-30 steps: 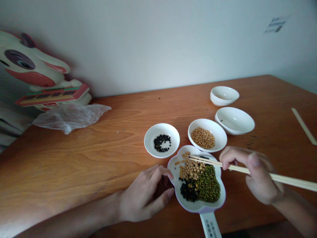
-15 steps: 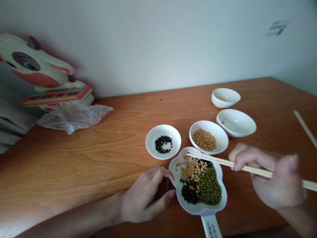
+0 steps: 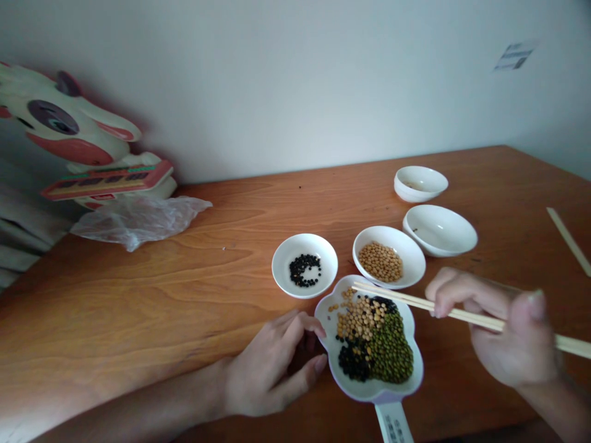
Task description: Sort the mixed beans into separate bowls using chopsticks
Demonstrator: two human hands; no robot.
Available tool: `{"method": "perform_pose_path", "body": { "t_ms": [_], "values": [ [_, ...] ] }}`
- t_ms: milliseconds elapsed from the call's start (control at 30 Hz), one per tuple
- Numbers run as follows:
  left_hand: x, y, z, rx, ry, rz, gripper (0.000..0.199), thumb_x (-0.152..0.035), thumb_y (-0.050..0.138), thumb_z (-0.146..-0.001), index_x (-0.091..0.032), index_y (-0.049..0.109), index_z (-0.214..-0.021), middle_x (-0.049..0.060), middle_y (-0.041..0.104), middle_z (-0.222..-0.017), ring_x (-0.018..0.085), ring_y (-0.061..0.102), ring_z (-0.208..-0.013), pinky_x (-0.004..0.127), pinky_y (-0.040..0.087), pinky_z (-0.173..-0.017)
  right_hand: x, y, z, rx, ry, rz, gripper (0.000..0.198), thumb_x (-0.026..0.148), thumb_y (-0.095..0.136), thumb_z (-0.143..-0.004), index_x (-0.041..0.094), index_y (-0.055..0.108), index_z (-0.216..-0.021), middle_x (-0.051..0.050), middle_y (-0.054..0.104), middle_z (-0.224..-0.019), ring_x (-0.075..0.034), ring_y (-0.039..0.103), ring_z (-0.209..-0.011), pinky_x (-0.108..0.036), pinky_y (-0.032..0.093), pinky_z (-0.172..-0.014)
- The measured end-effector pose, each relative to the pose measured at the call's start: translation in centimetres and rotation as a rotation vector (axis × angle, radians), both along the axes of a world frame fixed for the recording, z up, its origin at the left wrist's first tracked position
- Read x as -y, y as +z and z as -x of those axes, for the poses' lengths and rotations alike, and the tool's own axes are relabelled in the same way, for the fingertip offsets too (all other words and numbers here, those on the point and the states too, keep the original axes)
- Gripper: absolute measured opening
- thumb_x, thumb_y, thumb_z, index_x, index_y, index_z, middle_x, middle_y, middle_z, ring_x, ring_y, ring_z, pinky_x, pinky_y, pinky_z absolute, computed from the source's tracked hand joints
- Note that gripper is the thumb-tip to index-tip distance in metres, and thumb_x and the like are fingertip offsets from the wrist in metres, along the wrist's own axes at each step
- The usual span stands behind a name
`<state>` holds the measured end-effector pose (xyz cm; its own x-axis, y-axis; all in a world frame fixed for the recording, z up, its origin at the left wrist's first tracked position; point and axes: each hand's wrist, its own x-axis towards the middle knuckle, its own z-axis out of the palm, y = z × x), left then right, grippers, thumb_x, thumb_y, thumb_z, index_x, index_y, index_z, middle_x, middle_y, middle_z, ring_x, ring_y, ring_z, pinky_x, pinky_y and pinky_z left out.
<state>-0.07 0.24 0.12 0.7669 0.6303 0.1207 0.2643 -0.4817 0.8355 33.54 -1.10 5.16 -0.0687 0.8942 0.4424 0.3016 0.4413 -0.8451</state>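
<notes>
My right hand is closed round a pair of wooden chopsticks. Their tips are together over the top part of a white flower-shaped dish with a handle, and I see no bean between them. Yellow soybeans, black beans and green mung beans lie in the dish in partly mixed patches. At its left rim, my left hand has curled fingers, the index finger on the edge and the thumb against the side.
Behind the dish stand a white bowl of black beans and another bowl of soybeans. Two more white bowls sit farther back. A loose wooden stick lies right. Left are a plastic bag and a cow-shaped toy keyboard.
The chopstick tips have shifted very slightly to the right over the dish, along with my right hand. My left hand stays at the rim.
</notes>
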Motion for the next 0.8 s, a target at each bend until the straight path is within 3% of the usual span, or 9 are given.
{"method": "perform_pose_path", "body": {
  "t_ms": [133,367,800],
  "values": [
    [0.0,0.0,0.0,-0.016,0.002,-0.001,0.026,-0.022,0.06,-0.103,-0.026,0.048,-0.125,0.001,0.062,-0.098,0.016,0.059,-0.079,0.028,0.05,-0.066,0.4,-0.9,-2.0,0.094,0.004,0.005,0.078,0.068,0.019,-0.111,0.025,0.069,-0.07,-0.002,0.067,-0.066,-0.019,0.062,-0.061,-0.033,0.047,-0.059],
    [0.1,0.2,0.0,-0.018,0.003,-0.034,0.026,-0.021,0.06,-0.102,-0.027,0.049,-0.125,0.001,0.064,-0.099,0.017,0.06,-0.081,0.031,0.054,-0.072,0.8,-2.8,-2.4,0.142,0.108,0.116,0.077,0.067,0.012,-0.111,0.024,0.068,-0.082,-0.005,0.067,-0.076,-0.022,0.061,-0.069,-0.037,0.044,-0.065],
    [0.1,0.2,0.0,0.004,0.004,-0.028,0.026,-0.02,0.061,-0.102,-0.026,0.051,-0.124,0.002,0.066,-0.097,0.016,0.061,-0.079,0.027,0.052,-0.068,0.7,-2.2,-1.7,0.112,0.113,0.11,0.069,0.064,0.024,-0.113,0.025,0.07,-0.08,-0.005,0.068,-0.075,-0.022,0.062,-0.07,-0.035,0.046,-0.068]
  ]
}}
